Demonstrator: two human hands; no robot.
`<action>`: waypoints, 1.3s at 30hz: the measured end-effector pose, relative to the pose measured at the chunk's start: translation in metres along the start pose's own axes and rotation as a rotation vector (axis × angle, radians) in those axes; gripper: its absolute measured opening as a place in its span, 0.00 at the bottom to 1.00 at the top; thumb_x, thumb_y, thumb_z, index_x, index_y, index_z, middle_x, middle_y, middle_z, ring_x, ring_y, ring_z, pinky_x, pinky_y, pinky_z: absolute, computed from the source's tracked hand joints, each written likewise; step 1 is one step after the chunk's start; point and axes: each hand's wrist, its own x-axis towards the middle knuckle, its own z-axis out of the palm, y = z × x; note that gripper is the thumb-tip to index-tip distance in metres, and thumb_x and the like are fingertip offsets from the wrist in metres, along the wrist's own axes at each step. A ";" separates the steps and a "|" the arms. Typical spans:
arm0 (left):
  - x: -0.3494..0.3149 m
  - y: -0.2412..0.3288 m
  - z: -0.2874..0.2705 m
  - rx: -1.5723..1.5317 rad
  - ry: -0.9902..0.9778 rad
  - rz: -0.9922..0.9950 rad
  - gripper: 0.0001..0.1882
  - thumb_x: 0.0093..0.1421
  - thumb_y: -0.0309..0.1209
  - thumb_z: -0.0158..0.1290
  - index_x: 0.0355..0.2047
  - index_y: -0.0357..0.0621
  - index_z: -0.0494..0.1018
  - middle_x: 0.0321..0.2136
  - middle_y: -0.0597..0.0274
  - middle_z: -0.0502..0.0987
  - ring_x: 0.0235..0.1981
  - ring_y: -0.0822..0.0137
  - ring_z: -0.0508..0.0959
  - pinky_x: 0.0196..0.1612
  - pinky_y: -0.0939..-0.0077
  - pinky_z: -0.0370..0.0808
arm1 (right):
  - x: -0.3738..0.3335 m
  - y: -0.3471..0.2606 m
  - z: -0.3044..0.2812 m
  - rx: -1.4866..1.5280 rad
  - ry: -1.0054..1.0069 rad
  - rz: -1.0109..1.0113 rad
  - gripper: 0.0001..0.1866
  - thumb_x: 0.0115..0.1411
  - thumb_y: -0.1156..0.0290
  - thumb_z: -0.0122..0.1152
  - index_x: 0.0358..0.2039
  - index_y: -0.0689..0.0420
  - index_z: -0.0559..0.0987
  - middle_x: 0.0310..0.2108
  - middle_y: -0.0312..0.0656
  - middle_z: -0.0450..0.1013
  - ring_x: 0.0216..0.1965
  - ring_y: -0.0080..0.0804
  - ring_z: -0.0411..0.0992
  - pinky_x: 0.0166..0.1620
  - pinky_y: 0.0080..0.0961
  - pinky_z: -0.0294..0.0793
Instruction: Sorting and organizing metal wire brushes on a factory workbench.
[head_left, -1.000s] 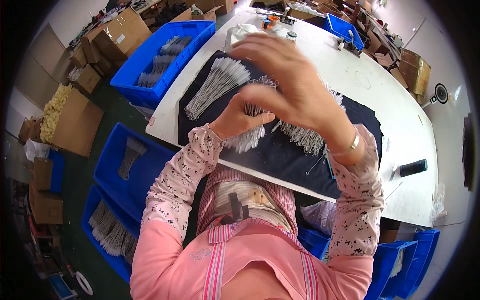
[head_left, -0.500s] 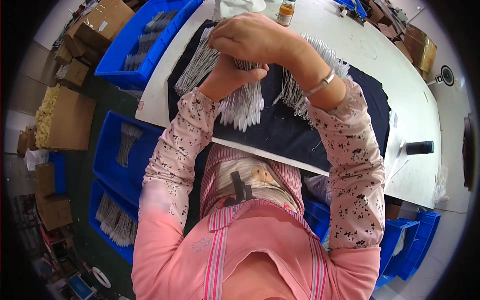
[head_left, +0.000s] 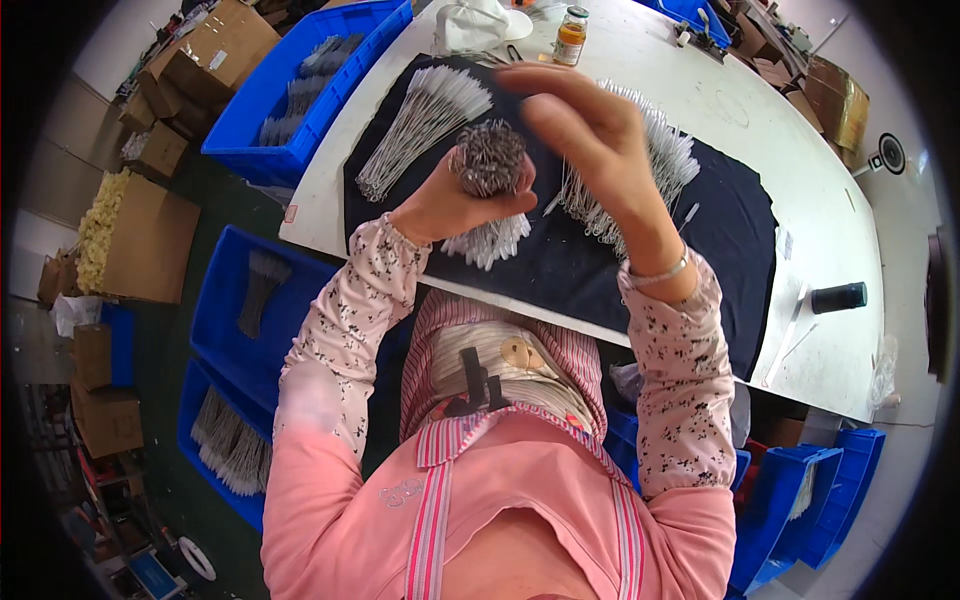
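Observation:
My left hand is wrapped round a thick bundle of thin wire brushes, like straw-cleaning brushes. Their grey looped wire ends face up toward me, and the white bristle ends stick out below the hand. Just to the right, my right hand is raised with fingers apart and holds nothing; its fingertips are a little blurred. On the dark cloth a fanned bundle of the same brushes lies to the left. A larger pile of brushes lies behind and beyond my right hand.
The cloth covers part of a white table. Toward the back are a white cap and a glass jar. A dark cylinder lies at the right. Blue bins holding brushes stand at the left, with cardboard boxes beyond.
My right hand has come off the top of the bundle and moved right, opening. The bundle in my left hand has tilted, so its wire ends now show.

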 end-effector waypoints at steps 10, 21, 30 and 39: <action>-0.012 0.055 0.060 0.750 -0.485 0.772 0.06 0.43 0.32 0.50 0.21 0.48 0.65 0.21 0.67 0.67 0.27 0.66 0.72 0.40 0.73 0.65 | -0.096 0.025 0.018 1.116 -0.122 1.007 0.37 0.58 0.39 0.45 0.50 0.64 0.69 0.42 0.50 0.72 0.45 0.38 0.71 0.50 0.34 0.70; -0.114 -0.012 0.063 1.351 -0.919 0.783 0.04 0.47 0.32 0.49 0.26 0.50 0.69 0.30 0.68 0.72 0.47 0.66 0.69 0.58 0.55 0.54 | -0.141 0.080 0.094 0.984 0.022 0.951 0.13 0.45 0.83 0.64 0.33 0.63 0.75 0.27 0.41 0.74 0.26 0.30 0.73 0.31 0.26 0.75; -0.168 -0.024 0.060 -0.026 0.550 -0.326 0.35 0.47 0.29 0.61 0.52 0.45 0.55 0.44 0.61 0.64 0.47 0.71 0.66 0.47 0.73 0.66 | -0.166 0.069 0.108 1.061 0.146 0.921 0.19 0.41 0.84 0.64 0.38 0.63 0.74 0.31 0.40 0.74 0.31 0.29 0.73 0.37 0.25 0.73; -0.171 -0.036 0.095 -0.537 0.309 -0.703 0.27 0.53 0.31 0.60 0.52 0.42 0.64 0.47 0.67 0.68 0.48 0.74 0.68 0.52 0.76 0.65 | -0.183 0.072 0.108 0.816 -0.121 0.709 0.25 0.52 0.63 0.63 0.47 0.65 0.70 0.39 0.41 0.73 0.41 0.27 0.70 0.46 0.24 0.69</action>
